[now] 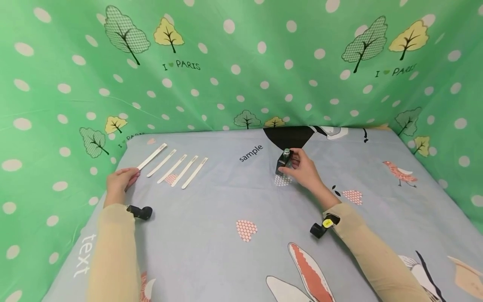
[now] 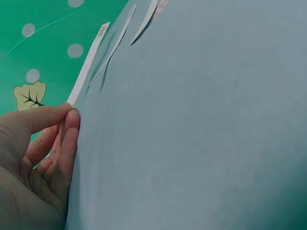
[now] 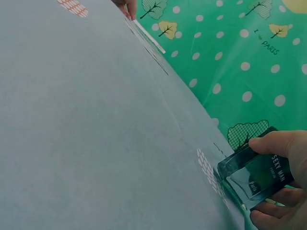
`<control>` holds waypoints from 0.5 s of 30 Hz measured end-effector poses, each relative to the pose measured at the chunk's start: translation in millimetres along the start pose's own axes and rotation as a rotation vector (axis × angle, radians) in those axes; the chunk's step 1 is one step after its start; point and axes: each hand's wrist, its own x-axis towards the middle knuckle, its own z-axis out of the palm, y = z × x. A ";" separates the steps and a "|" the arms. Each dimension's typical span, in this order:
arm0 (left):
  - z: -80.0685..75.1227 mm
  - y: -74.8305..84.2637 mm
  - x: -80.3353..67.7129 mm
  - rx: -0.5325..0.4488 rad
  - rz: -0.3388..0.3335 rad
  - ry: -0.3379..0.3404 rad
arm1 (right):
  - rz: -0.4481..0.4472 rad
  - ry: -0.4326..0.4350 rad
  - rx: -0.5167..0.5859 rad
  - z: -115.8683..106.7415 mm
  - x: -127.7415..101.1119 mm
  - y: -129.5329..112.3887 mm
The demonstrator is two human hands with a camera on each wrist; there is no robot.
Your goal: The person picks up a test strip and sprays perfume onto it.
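In the head view my left hand (image 1: 120, 182) is at the left side of the table, pinching the lower end of a white paper test strip (image 1: 151, 157) between thumb and fingers. The strip's far end, with small dark print, points up and away; the left wrist view shows this strip (image 2: 89, 62) raised above the cloth. My right hand (image 1: 303, 170) grips a dark glass perfume bottle (image 1: 283, 162) by its sides, right of the table's middle. Its small shiny top faces up. Lettering on the bottle (image 3: 256, 175) reads "SEXY MAN" in the right wrist view.
Several more white strips (image 1: 194, 173) lie slanted in a row on the cloth, just right of the left hand. The table wears a grey-blue printed cloth (image 1: 211, 243). A green dotted curtain (image 1: 211, 96) hangs behind and at both sides.
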 end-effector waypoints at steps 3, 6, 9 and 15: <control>-1.8 1.0 -3.3 -0.035 0.018 -0.042 | -0.016 0.020 0.033 1.4 1.2 -1.6; -5.4 2.2 -7.9 -0.082 0.025 -0.100 | -0.034 0.033 0.076 3.3 2.3 -3.8; -9.7 3.3 -12.2 -0.103 0.021 -0.133 | -0.061 0.040 0.098 5.2 3.2 -6.3; -17.4 3.3 -13.3 -0.094 0.037 -0.151 | -0.123 0.058 0.069 3.9 -5.1 -25.6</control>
